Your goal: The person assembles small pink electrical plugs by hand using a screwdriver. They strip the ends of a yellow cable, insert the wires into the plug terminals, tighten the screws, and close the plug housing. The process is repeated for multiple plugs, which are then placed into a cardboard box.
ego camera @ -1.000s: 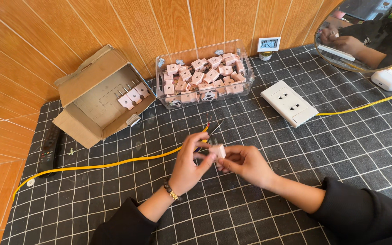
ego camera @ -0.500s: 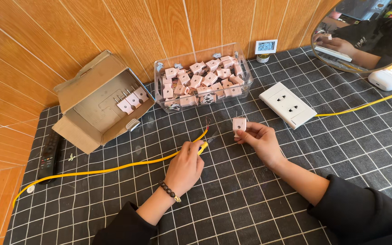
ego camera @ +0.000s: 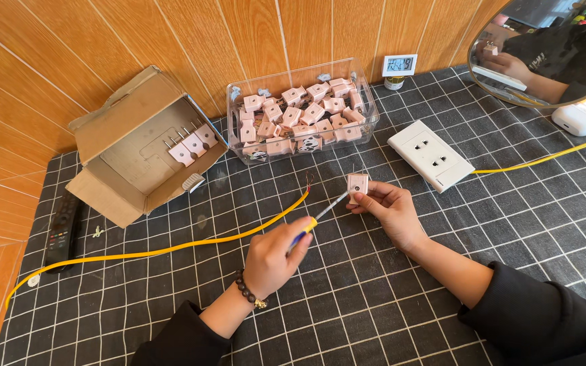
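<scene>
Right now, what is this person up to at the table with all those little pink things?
A person sits at a table with a black checked cloth. The right hand holds up a small pink plug. The left hand grips a screwdriver, its tip at the plug. A yellow cable with bared ends lies beside them. Behind are a clear tub full of similar plugs, an open cardboard box and a white wall socket.

pink plug (ego camera: 357, 184), yellow cable (ego camera: 191, 244), white socket plate (ego camera: 431, 154), black white-gridded cloth (ego camera: 374, 298), brown cardboard box (ego camera: 130, 146)
</scene>
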